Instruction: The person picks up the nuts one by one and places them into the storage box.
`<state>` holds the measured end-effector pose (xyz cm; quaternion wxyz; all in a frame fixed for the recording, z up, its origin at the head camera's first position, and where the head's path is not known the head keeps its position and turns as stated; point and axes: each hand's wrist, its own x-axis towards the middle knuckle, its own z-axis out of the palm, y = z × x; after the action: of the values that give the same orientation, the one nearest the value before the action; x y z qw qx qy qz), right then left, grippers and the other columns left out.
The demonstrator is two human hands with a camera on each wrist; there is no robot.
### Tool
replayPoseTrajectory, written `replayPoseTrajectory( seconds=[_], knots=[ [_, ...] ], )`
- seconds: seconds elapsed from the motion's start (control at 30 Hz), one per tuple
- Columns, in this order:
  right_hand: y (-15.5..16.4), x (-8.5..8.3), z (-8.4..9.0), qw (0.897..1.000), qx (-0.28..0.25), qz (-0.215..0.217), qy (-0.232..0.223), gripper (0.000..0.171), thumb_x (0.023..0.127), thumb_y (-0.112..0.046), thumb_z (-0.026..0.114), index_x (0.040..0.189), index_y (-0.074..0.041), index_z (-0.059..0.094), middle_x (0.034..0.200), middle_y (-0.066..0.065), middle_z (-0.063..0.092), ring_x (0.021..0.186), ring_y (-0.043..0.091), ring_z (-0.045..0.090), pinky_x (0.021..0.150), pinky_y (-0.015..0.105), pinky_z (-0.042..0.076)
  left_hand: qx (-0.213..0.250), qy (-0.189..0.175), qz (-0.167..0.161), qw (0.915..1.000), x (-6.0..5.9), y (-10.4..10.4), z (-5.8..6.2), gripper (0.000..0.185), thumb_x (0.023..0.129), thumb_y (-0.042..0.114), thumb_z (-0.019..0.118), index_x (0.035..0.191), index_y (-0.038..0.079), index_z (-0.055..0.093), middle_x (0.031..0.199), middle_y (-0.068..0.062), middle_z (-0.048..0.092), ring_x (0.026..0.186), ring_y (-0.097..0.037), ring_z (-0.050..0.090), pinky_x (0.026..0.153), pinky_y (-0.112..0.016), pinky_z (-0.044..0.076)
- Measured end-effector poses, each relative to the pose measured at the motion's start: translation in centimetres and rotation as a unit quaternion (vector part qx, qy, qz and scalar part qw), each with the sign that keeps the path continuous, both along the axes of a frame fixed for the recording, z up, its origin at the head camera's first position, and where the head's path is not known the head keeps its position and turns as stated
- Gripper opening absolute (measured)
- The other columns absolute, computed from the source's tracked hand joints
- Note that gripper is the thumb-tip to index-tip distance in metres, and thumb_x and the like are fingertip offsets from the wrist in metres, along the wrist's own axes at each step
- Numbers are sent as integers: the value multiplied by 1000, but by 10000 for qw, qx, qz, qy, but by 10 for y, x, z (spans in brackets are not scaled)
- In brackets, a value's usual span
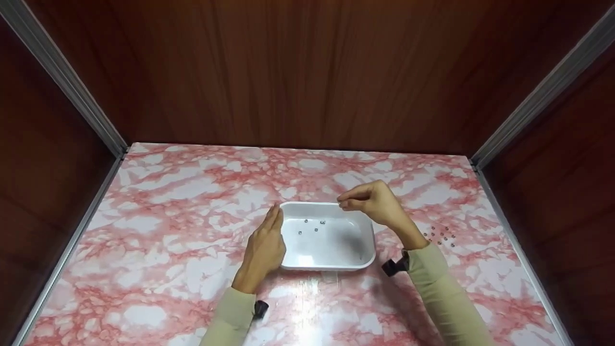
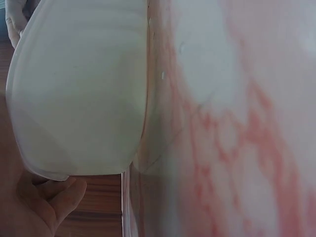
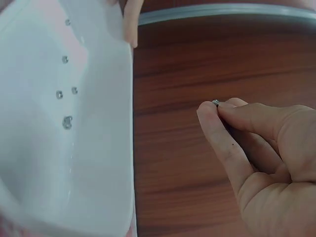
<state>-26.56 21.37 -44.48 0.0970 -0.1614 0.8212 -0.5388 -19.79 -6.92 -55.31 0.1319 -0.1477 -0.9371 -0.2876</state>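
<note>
Seen from the head: white rectangular plastic tray [image 1: 331, 259] on pink marbled table [image 1: 168, 230], with left hand [image 1: 265, 247] flat against its left wall, fingers straight, likely for steadying. Right hand [image 1: 372, 202] above the tray's far right corner, pinching a small metal nut [image 1: 340, 205]; loose nuts [image 1: 439, 236] right of the tray. From left wrist: only tray wall [image 2: 74, 89] and fingertips. From right wrist: nut [image 3: 216, 102] gripped between thumb and forefinger, several nuts in tray [image 3: 64, 91].

White tray [image 1: 331, 259], pink-and-white marbled table [image 1: 168, 202], brown wood-grain walls [image 1: 307, 72], beige sleeves [image 1: 439, 283]
</note>
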Motion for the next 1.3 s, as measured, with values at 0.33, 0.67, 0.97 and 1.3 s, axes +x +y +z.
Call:
replayPoseTrajectory(
  seconds=[0.33, 0.67, 0.97, 1.3],
  knots=[
    [-22, -11, -5, 9996, 101, 271, -54, 13, 92, 2, 74, 102, 3, 82, 102, 23, 81, 93, 25, 82, 81, 30, 66, 25, 116, 31, 9999, -1, 1, 2, 50, 102, 2, 45, 151, -11, 49, 163, -25, 45, 152, -38, 46, 119, -49, 47],
    [-31, -12, -23, 9977, 521, 425, 93, 12, 91, 1, 76, 101, 0, 84, 98, 18, 82, 90, 24, 82, 77, 24, 65, -27, 188, 35, 9998, -1, 0, 1, 51, 101, 1, 48, 150, -12, 49, 162, -26, 45, 151, -38, 47, 116, -49, 49],
    [-34, -14, -31, 9964, 682, 497, 101, 13, 91, -5, 79, 103, -1, 83, 100, 19, 82, 94, 32, 81, 76, 19, 62, 179, 124, -24, 9998, 0, -1, 1, 49, 103, 1, 43, 150, -13, 49, 162, -28, 44, 151, -41, 47, 113, -50, 52],
    [-36, -9, -34, 9863, 1341, 702, 649, 18, 92, -11, 78, 108, -3, 82, 103, 11, 83, 98, 25, 79, 86, 32, 64, 86, 164, 36, 9998, 0, 0, -1, 50, 101, 1, 46, 150, -11, 50, 163, -26, 45, 150, -38, 48, 111, -50, 53]
  ],
)
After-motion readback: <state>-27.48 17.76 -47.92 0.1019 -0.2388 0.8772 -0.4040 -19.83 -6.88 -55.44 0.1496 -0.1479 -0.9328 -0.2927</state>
